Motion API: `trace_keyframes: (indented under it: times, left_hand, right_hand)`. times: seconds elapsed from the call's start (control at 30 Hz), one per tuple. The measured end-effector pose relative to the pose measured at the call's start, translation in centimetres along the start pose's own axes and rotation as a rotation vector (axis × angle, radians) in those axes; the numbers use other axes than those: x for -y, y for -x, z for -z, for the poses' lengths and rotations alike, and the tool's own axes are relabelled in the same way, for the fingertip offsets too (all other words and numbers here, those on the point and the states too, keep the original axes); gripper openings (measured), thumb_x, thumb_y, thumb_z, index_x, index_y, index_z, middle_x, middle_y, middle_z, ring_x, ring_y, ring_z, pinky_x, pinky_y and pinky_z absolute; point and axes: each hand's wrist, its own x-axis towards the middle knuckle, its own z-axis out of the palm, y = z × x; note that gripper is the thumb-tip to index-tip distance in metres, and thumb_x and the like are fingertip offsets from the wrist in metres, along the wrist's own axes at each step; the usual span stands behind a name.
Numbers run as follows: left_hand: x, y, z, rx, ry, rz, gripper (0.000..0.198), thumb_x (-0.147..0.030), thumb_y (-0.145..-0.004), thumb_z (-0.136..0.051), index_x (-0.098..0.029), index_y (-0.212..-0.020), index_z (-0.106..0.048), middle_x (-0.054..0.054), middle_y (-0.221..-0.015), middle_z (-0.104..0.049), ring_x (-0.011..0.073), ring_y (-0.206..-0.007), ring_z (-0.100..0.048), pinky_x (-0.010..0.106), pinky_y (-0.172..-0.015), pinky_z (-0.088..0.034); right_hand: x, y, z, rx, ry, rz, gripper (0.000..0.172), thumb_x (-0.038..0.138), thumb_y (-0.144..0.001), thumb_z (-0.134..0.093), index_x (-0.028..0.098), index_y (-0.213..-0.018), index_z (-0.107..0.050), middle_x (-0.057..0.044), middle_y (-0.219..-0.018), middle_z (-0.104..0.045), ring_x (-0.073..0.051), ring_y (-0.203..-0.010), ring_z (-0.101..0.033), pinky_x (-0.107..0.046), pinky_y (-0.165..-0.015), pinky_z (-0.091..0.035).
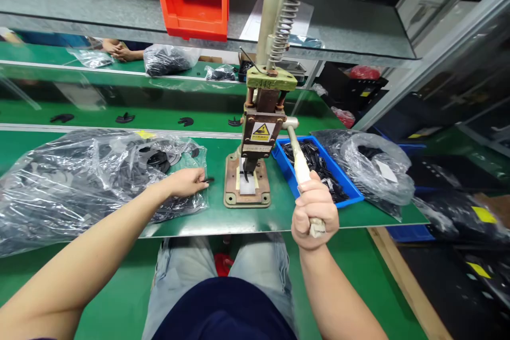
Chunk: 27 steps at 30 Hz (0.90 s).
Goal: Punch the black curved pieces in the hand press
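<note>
Loading the little press point(255, 133). Left hand point(185, 181) pinching a small black piece point(209, 179) just left of the base; right hand point(314, 212) wrapped around the lever point(299, 162). Next, probably: piece under the punch, then pull.

Right hand point(314, 211) gripping press lever point(299, 162), left hand point(186, 181) pinching small black part point(209, 180) beside hand press point(255, 138)
</note>
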Motion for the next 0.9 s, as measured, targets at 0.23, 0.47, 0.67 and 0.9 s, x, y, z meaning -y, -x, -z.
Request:
trace_keyframes:
  times: [0.23,0.47,0.67,0.9]
  left_hand:
    - [-3.1,-0.6,-0.2,-0.202,0.209,-0.037,0.035,-0.059,-0.095,-0.063,-0.026,-0.095,-0.074,-0.003,-0.060,-0.060,0.0187,-0.060,-0.058,0.028,-0.060,-0.036]
    - [-3.9,-1.7,-2.2,-0.121,0.724,-0.084,0.055,-0.069,-0.097,-0.061,-0.019,-0.117,-0.077,0.004,-0.079,-0.077,0.0195,-0.069,-0.072,0.030,-0.068,-0.055]
    - [-5.1,-3.9,-4.5,-0.306,0.930,-0.131,0.060,-0.050,-0.078,-0.089,-0.019,-0.124,-0.067,-0.003,-0.078,-0.068,0.0142,-0.062,-0.064,0.027,-0.062,-0.054]
    - [-6.1,-5.4,-4.7,-0.214,0.863,-0.062,0.041,-0.054,-0.082,-0.084,-0.019,-0.096,-0.068,0.000,-0.077,-0.072,0.0154,-0.061,-0.068,0.027,-0.061,-0.052]
  right_hand:
    - [0.1,0.0,0.0,0.006,0.041,-0.008,0.015,0.032,-0.094,-0.069,0.027,-0.084,-0.060,0.002,-0.078,-0.065,-0.023,-0.091,-0.070,-0.069,-0.112,-0.057]
    - [0.1,0.0,0.1,0.011,0.027,-0.001,0.013,0.031,-0.094,-0.070,0.026,-0.085,-0.060,0.003,-0.080,-0.066,-0.022,-0.092,-0.070,-0.067,-0.114,-0.056]
    - [0.3,0.1,0.1,0.012,0.047,-0.022,0.016,0.032,-0.095,-0.070,0.027,-0.084,-0.059,0.002,-0.078,-0.064,-0.023,-0.091,-0.071,-0.069,-0.115,-0.056]
    - [0.3,0.1,0.0,-0.008,0.016,-0.023,0.016,0.030,-0.093,-0.072,0.026,-0.083,-0.060,0.003,-0.079,-0.065,-0.022,-0.091,-0.070,-0.072,-0.118,-0.052]
